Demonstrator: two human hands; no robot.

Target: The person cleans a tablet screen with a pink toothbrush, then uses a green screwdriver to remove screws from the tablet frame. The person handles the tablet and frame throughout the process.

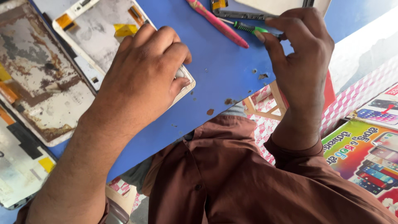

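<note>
My left hand point(141, 79) rests palm down on the lower corner of a white device panel point(99, 31) that lies face down on the blue table point(224, 68), with yellow and orange tape patches on its back. My right hand point(300, 58) is curled around a thin green-handled screwdriver point(248, 28), whose tip points left toward a dark-framed device point(240, 14) at the table's far edge. A pink pen-like tool point(217, 23) lies just left of the screwdriver.
Two more worn panels point(39, 79) point(18, 166) lie at the left of the table. Small brown chips point(228, 101) dot the blue surface. A colourful poster with phones point(369, 161) sits at the lower right, below a patterned pink cloth point(356, 99).
</note>
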